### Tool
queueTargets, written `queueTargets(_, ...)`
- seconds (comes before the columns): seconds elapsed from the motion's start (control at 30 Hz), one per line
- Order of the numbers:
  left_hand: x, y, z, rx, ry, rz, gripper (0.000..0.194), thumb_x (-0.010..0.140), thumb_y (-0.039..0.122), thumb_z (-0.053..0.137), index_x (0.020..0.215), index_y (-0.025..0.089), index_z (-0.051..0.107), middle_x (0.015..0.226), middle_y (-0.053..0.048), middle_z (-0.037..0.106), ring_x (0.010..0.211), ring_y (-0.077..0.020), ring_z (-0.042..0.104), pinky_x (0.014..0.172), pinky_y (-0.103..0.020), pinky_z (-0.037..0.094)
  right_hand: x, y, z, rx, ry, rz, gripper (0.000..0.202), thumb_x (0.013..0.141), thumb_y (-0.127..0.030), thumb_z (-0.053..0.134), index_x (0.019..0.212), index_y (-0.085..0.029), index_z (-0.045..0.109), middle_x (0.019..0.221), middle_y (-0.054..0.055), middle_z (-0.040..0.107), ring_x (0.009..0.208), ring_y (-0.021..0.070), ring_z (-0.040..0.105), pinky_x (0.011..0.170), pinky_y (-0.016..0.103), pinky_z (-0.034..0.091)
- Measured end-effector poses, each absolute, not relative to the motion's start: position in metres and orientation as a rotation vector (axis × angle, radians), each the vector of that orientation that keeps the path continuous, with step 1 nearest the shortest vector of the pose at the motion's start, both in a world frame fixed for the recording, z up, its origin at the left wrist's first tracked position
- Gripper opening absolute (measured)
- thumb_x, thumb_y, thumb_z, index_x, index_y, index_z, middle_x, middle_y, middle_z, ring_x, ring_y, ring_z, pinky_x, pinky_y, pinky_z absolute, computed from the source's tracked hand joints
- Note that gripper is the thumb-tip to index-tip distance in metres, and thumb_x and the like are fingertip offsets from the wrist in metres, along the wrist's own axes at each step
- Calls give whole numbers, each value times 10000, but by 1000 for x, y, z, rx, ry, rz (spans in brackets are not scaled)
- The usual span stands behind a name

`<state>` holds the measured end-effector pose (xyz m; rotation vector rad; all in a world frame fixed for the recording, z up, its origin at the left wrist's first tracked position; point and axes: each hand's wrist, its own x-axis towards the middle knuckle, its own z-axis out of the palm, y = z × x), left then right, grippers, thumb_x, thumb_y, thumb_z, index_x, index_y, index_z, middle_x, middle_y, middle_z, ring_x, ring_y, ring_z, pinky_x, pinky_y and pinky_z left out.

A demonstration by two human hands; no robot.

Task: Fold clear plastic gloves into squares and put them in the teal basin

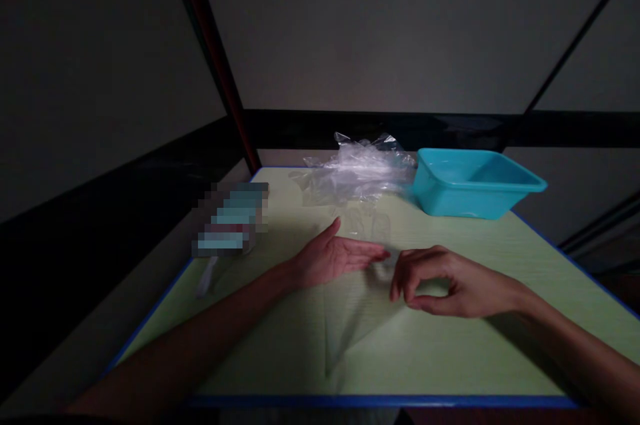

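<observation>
Blue table edge (380,402): running along the bottom, nearest you, and bordering the pale green table (490,358).
Your forearms: reaching inward from the lower left (200,335) and lower right (575,338), both bare.
Left hand (333,262): you are keeping it released and flat, fingers stretching toward your right, thumb pointing up and away, palm turning partly upward.
Right hand (445,282): you are curling the fingers toward the thumb, forming a loop with a gap in it; whether the fingertips are pinching any film, you cannot tell from this view.
Clear plastic film (360,322): lying on the middle of the table, below and between your hands, a faint crease and slanting edge showing on your side and rounded outlines showing beyond your left fingers; its full outline is staying hard to make out.
Crumpled plastic pile (360,172): sitting near the far edge, catching the light, just beside the tub.
Turquoise tub (475,192): standing upright at the far right, its wide rim flaring outward.
Pixelated item (233,218): resting at the left edge, details being masked; a whitish strip (206,277) is lying just on your side of it.
Backdrop: grey wall panels (375,25) are rising behind, a black band (290,128) crossing them low down.
</observation>
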<state>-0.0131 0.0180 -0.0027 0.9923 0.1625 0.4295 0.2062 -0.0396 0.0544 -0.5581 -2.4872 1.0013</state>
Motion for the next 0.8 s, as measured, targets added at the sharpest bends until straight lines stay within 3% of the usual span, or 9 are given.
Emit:
queueTargets(0.37,-12,17,-4,1007,139,435,746,856,583,147,1166,8,507,1217,-167,500,1208,-276,348,1018,-400,101,208,-40,55,-628,-2341,1029,26,781,-130,549,768,-134,572,801,56,666,727,120,605,654,250,463)
queueTargets(0.67,-11,18,-6,894,175,385,723,837,606,197,1111,44,561,1208,-138,517,1190,-257,381,1014,-352,126,212,-20,37,-812,-1809,1216,129,793,-276,563,750,-164,518,714,41,646,688,143,607,642,284,465)
queueTargets(0.8,-12,19,-2,875,254,385,778,824,634,134,1063,53,592,1132,-143,574,1166,-245,414,1000,-332,172,206,-13,35,-843,-1655,1257,175,772,-309,594,729,-177,488,699,33,664,672,143,622,626,268,462)
